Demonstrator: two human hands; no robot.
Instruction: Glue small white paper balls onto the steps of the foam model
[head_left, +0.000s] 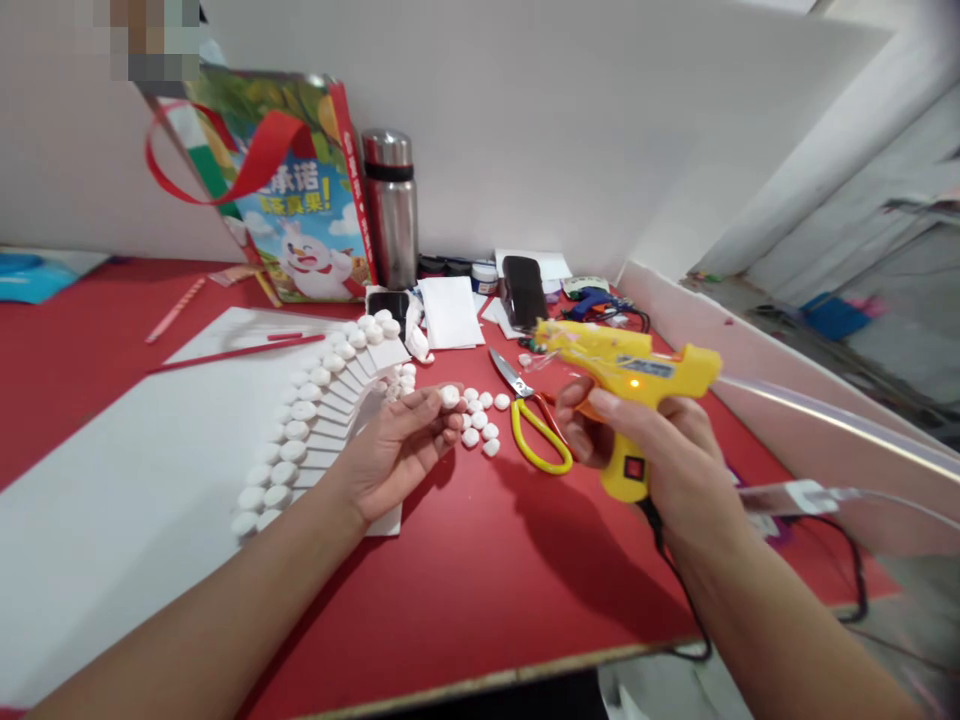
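Left hand pinching a white disc, right hand gripping a hot-glue gun, at the centre of the frame.
The left hand [390, 450] has thumb and fingertips closed on one white disc [450, 396], palm loosely open; the right hand [694, 490] wraps the yellow glue gun [600, 345], its nozzle apart from the disc. The step looks like readying one disc for glue; the next move seems to call for a steady pinch, with fingertips clear of the nozzle. Just beyond the fingers lie roughly ten loose discs [502, 401], then one pair of scissors [511, 376]. Left of centre, discs too crowded to count surely edge a fan of white strips [330, 426]. Upper left: one flask [397, 225], one picture bag [315, 250].
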